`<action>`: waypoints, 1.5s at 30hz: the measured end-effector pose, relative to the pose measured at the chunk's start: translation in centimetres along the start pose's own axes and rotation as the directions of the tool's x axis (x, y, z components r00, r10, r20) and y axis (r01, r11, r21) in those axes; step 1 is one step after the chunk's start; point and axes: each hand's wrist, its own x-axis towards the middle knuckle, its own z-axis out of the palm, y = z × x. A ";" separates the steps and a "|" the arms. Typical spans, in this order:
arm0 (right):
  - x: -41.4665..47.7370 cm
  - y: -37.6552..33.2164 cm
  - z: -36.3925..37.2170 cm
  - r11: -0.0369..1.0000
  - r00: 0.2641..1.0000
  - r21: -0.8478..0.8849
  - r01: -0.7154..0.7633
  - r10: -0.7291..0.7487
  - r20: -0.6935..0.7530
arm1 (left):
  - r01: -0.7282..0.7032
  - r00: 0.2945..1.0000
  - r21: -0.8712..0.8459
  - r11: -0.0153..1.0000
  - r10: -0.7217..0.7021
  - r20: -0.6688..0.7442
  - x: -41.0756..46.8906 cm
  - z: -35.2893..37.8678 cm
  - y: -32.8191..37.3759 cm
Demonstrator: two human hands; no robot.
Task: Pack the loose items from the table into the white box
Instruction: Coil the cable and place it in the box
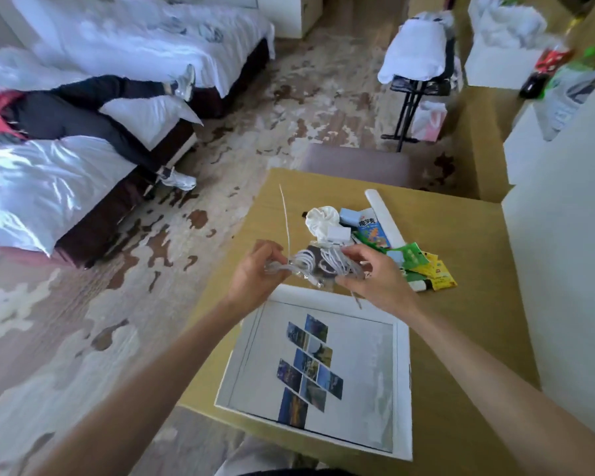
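Both my hands hold a bundle of coiled white cables [318, 262] in a clear wrapper above the wooden table [461, 235]. My left hand [258, 273] grips its left end, my right hand [375, 273] its right end. One thin white strand [285, 214] sticks up from the bundle. Just below my hands lies the flat white box [364, 365], with a cluster of small photos [310, 369] printed on its face. Behind the cables sits a pile of loose items: a white scrunchie [320, 216], a white charger [339, 233], a blue packet [373, 231], green and yellow packets [426, 266].
A long white bar [383, 214] lies at the back of the pile. A grey chair [358, 164] stands beyond the table. White walls [564, 269] close in on the right. A person lies on a bed [66, 108] at left. Patterned carpet [152, 269] fills the floor.
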 end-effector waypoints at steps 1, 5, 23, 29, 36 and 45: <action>-0.4 -0.5 1.0 0.996 0.998 -0.086 0.030 -0.026 0.048 | 0.007 1.000 0.020 1.000 -0.007 -0.011 -0.9 -0.9 -0.6; -2.2 -1.1 5.2 0.888 0.980 -0.421 0.187 -0.138 0.143 | 0.086 0.996 0.067 0.994 -0.086 -0.005 -3.9 -3.5 -3.3; -2.7 1.7 16.6 0.423 0.971 -0.874 0.238 -0.118 0.207 | -0.259 0.962 0.196 0.946 0.235 0.137 -5.4 -5.8 -7.3; -2.2 2.6 15.5 0.658 0.965 -0.707 0.261 -0.178 0.190 | -0.302 0.945 0.153 0.941 0.276 0.174 -5.0 -6.0 -7.0; -5.0 1.7 11.2 0.903 0.976 -0.429 0.023 -0.112 -0.184 | -0.360 0.912 0.091 0.929 0.329 0.244 -5.9 -3.1 -5.7; -7.0 1.6 10.5 0.960 0.959 -0.149 -0.238 0.256 0.118 | -0.440 0.840 0.093 0.893 0.373 0.393 -6.8 1.2 -4.0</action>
